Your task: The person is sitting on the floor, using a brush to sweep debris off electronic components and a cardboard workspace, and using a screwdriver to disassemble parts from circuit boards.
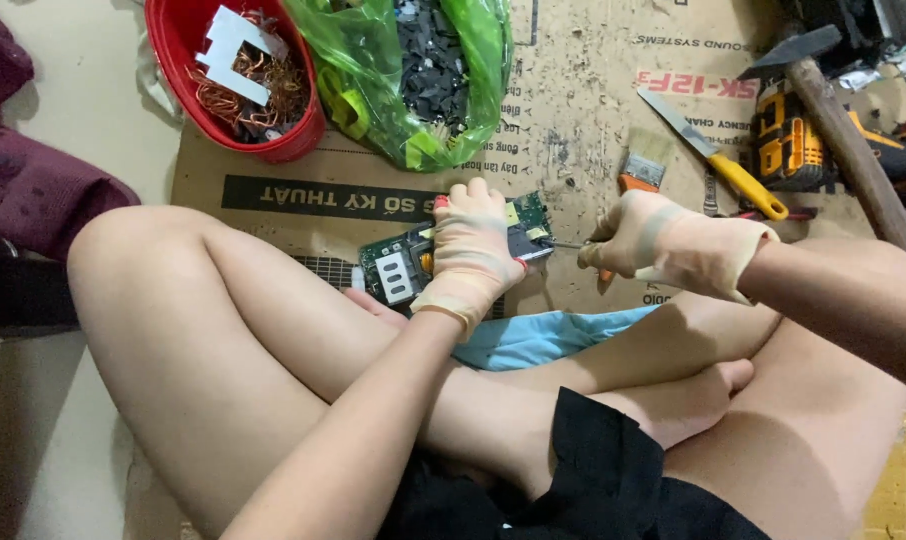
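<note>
Head view: gloved left hand (pixel 470 258) presses flat on the green circuit board (pixel 405 266) lying on the cardboard (pixel 583 120), right hand (pixel 641 237) fisted around a screwdriver (pixel 570 245) at its edge. Parts are on it yet; the red bucket (pixel 178 60) already holds copper wire.

Thin, wrinkled rubber gloves, pale beige, pulled over both the left hand (pixel 470 255) and the right hand (pixel 645 240), each cuff loose and rolled a little at the wrist. Forearms bare above the cuffs, without sleeves, watch or bracelet. Legs bare and crossed, feet unshod, with black fabric shorts (pixel 593 480) bunched at the lap.
</note>
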